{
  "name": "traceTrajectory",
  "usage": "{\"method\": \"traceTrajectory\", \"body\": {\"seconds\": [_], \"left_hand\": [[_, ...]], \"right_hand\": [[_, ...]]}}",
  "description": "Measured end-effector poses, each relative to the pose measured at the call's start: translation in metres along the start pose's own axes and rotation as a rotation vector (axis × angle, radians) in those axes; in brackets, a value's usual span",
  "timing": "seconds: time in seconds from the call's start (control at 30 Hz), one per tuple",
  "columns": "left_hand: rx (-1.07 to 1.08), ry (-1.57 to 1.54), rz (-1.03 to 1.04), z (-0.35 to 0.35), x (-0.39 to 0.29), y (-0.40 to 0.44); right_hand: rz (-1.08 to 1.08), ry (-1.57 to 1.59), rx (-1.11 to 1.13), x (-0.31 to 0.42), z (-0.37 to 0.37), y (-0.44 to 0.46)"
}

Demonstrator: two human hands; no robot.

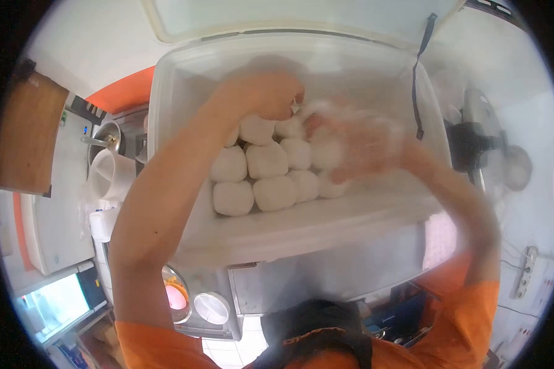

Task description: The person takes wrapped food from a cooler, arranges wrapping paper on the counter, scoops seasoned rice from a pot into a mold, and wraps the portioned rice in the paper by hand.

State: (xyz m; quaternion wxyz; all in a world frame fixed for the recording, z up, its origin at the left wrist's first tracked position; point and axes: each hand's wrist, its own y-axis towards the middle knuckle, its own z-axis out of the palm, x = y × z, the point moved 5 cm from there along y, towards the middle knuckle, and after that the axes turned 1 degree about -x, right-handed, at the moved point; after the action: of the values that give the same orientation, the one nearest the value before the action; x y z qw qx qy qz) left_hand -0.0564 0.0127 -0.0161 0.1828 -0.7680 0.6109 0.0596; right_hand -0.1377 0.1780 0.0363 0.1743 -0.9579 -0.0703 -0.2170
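Rows of round white dough-like pieces (267, 160) lie packed side by side inside a large white plastic tub (228, 246). Over the back of the rows, my left hand (268, 95) is closed, fingers curled, with a bit of white at the fingertips that I cannot identify. My right hand (366, 144) is smeared by motion at the right end of the rows, over or against the pieces there. A blurred whitish shape lies between the two hands, and part of the pieces behind them is hidden.
A dark strap (416, 92) hangs over the tub's right back side. To the left are a metal bowl (109, 136) and a white container (112, 175). Near the front left stands a small white bowl (212, 308). A power strip (525, 272) is at the right.
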Motion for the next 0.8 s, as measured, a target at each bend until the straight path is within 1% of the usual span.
{"method": "traceTrajectory", "body": {"seconds": [0.03, 0.07, 0.13, 0.17, 0.2, 0.23, 0.3, 0.37, 0.4, 0.47, 0.57, 0.63, 0.67, 0.7, 0.73, 0.77, 0.8], "left_hand": [[0.074, -0.045, 0.051, 0.007, -0.001, 0.004], [0.148, -0.088, 0.104, 0.012, -0.003, 0.007], [0.245, -0.056, 0.118, 0.026, -0.014, 0.001], [0.301, -0.042, 0.122, 0.034, -0.021, -0.004], [0.347, -0.029, 0.078, 0.042, -0.023, -0.002], [0.392, -0.022, 0.034, 0.051, -0.028, 0.002], [0.453, -0.02, 0.005, 0.053, -0.041, 0.003], [0.471, -0.024, 0.029, 0.038, -0.058, 0.0], [0.471, -0.028, 0.041, 0.035, -0.062, 0.0], [0.442, -0.05, 0.065, 0.044, -0.05, 0.001], [0.403, -0.154, 0.106, 0.054, -0.032, 0.007], [0.383, -0.177, 0.065, 0.051, -0.035, 0.01], [0.37, -0.196, 0.039, 0.052, -0.037, 0.009], [0.294, -0.183, 0.077, 0.051, -0.043, 0.01], [0.217, -0.172, 0.109, 0.052, -0.051, 0.01], [0.136, -0.161, 0.137, 0.051, -0.059, 0.008], [0.076, -0.198, 0.224, 0.055, -0.069, 0.005]], "right_hand": [[-0.043, 0.035, 0.095, -0.005, 0.031, 0.023], [0.125, -0.016, 0.213, -0.003, 0.059, 0.034], [0.072, -0.178, 0.109, -0.004, 0.099, 0.033], [0.039, -0.121, 0.119, -0.012, 0.108, 0.037], [0.007, -0.065, 0.131, -0.021, 0.12, 0.04], [-0.028, 0.122, 0.21, -0.048, 0.114, 0.042], [-0.048, 0.257, 0.262, -0.076, 0.123, 0.038], [-0.012, 0.162, 0.215, -0.093, 0.131, 0.024], [0.015, 0.116, 0.197, -0.095, 0.128, 0.015], [0.101, 0.039, 0.187, -0.068, 0.101, 0.006], [0.037, -0.229, 0.14, -0.066, 0.094, 0.01], [0.272, -0.121, 0.354, -0.009, 0.009, -0.014], [0.052, 0.014, 0.056, -0.009, -0.004, -0.022], [-0.174, 0.141, -0.238, -0.014, -0.02, -0.045], [-0.069, 0.169, -0.321, -0.005, -0.041, -0.074], [0.016, 0.284, -0.411, 0.002, -0.049, -0.107], [0.091, 0.412, -0.513, 0.009, -0.058, -0.141]]}}
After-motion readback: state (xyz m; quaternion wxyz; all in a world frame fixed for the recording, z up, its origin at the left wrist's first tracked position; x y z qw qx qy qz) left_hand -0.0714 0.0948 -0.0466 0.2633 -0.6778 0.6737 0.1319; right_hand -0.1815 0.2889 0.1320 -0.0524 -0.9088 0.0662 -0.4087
